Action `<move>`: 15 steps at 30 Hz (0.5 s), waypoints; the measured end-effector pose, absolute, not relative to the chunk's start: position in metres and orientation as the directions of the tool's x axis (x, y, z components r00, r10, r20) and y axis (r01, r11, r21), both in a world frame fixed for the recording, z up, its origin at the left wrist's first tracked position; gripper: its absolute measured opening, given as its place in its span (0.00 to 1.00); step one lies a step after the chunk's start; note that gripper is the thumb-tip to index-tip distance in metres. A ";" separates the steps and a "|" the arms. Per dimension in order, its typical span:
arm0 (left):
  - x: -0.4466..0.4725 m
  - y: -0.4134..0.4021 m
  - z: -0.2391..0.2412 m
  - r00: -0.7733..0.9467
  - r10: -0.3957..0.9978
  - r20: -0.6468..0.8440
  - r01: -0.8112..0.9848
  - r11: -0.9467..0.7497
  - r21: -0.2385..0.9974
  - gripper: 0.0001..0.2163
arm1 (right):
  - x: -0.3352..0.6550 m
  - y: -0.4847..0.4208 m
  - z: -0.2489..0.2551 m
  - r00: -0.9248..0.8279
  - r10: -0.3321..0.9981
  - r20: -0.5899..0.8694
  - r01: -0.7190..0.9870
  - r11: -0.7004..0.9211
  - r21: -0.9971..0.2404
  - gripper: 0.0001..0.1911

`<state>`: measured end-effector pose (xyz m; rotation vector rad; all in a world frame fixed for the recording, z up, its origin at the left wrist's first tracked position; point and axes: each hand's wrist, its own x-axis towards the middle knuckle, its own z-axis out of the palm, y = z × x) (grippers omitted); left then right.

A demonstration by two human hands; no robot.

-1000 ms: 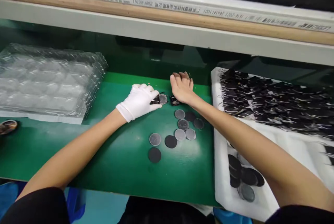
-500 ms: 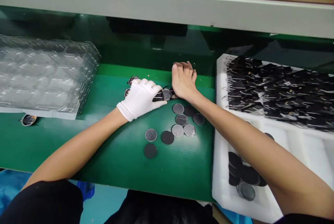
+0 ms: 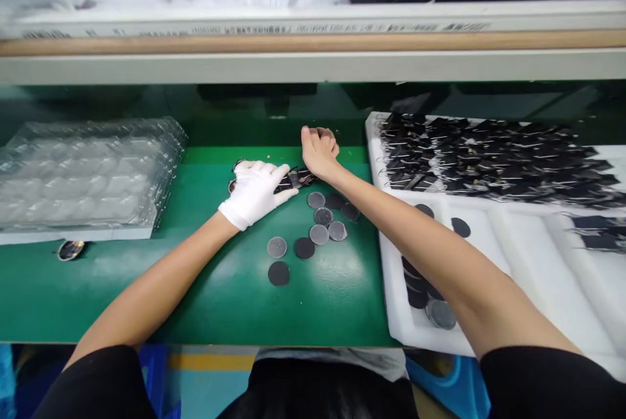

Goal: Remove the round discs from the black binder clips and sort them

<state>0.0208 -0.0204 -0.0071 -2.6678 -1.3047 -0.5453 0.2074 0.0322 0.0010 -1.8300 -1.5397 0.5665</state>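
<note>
My left hand (image 3: 259, 189), in a white glove, lies over a row of small dark parts with thin wires (image 3: 297, 178). Its fingers are stretched out, and the thumb is spread away on the near side of the row. Rounded parts show past the glove's far left edge. My bare right hand (image 3: 320, 148) rests at the row's right end, its fingers curled inward. Whether anything is inside them is hidden. Nearer to me lie several round discs, some grey (image 3: 319, 234) and some black (image 3: 304, 247).
Stacked clear plastic trays (image 3: 83, 184) stand at the left, with a loose round part (image 3: 71, 249) before them. At the right, a white foam tray (image 3: 518, 243) carries rows of black wired parts (image 3: 489, 158) and discs (image 3: 441, 313). A shelf edge (image 3: 313, 67) spans the back.
My right hand's fingers have curled in from being stretched out. The left index finger and thumb stand further apart. The camera view has tilted up, showing more of the shelf.
</note>
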 end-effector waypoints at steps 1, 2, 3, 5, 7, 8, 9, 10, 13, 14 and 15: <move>0.020 -0.023 -0.002 0.519 0.754 0.404 0.784 -0.608 0.127 0.23 | 0.210 0.030 0.010 0.212 0.974 0.085 0.609 -0.063 -0.791 0.30; 0.019 -0.025 0.004 0.462 0.782 0.419 0.773 -0.586 0.242 0.22 | 0.214 0.024 0.019 0.171 0.980 0.103 0.541 -0.006 -0.841 0.30; 0.018 -0.028 0.011 0.404 0.821 0.403 0.742 -0.552 0.381 0.21 | 0.218 0.016 0.029 0.082 0.986 0.145 0.487 0.088 -0.869 0.29; 0.019 -0.033 0.025 0.340 0.899 0.276 0.619 -0.435 0.654 0.20 | 0.228 -0.007 0.044 -0.174 0.953 0.246 0.420 0.298 -0.857 0.22; 0.022 -0.039 0.036 0.372 0.922 0.112 0.495 -0.299 0.816 0.23 | 0.237 -0.035 0.053 -0.347 0.904 0.249 0.403 0.383 -0.831 0.20; 0.024 -0.043 0.039 0.395 0.917 0.048 0.467 -0.246 0.849 0.25 | 0.241 -0.048 0.055 -0.375 0.900 0.220 0.407 0.373 -0.834 0.20; 0.026 -0.046 0.041 0.409 0.912 -0.004 0.466 -0.205 0.861 0.26 | 0.245 -0.060 0.055 -0.375 0.909 0.183 0.406 0.338 -0.849 0.19; 0.028 -0.051 0.043 0.414 0.909 -0.043 0.485 -0.181 0.856 0.28 | 0.249 -0.071 0.055 -0.363 0.921 0.142 0.399 0.291 -0.870 0.18; 0.032 -0.066 0.045 0.424 0.905 -0.040 0.600 -0.248 0.760 0.29 | 0.258 -0.097 0.051 -0.343 0.937 0.066 0.370 0.200 -0.907 0.19; 0.033 -0.073 0.046 0.461 0.888 -0.004 0.620 -0.318 0.718 0.28 | 0.261 -0.106 0.049 -0.333 0.941 0.070 0.371 0.198 -0.907 0.19; 0.034 -0.079 0.047 0.512 0.858 0.030 0.629 -0.398 0.668 0.25 | 0.264 -0.115 0.048 -0.311 0.947 0.081 0.378 0.201 -0.904 0.19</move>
